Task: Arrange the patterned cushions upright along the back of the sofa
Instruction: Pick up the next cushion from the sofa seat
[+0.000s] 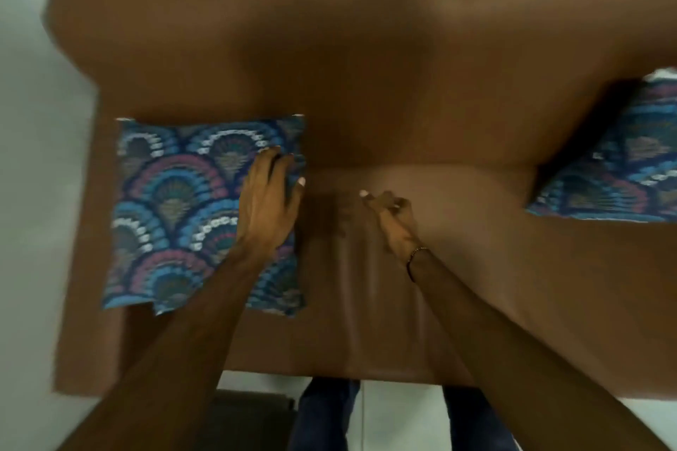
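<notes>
A person stands in front of a brown sofa (366, 66) and looks down at it. Two patterned cushions are on it. The left cushion (176, 209) lies flat on the seat, close to the left arm of the sofa. Its far edge is near the sofa back, but it is not standing up. The right cushion (622, 165) is far off at the right side. It looks tilted against the back, but part of it is cut off by the picture edge, so it is hard to be sure.

The left hand (269, 201) rests on the right edge of the left cushion. Its grip is loose, fingers spread and curled over the edge, and it does not seem to be squeezing yet. The right hand (394, 216) is above the bare seat, just beside that cushion. Its grip is half open and holds nothing.

The step now looks like taking hold of the left cushion. Next, both hands likely need to grab its sides, lift the near edge, and lean it up against the sofa back.
</notes>
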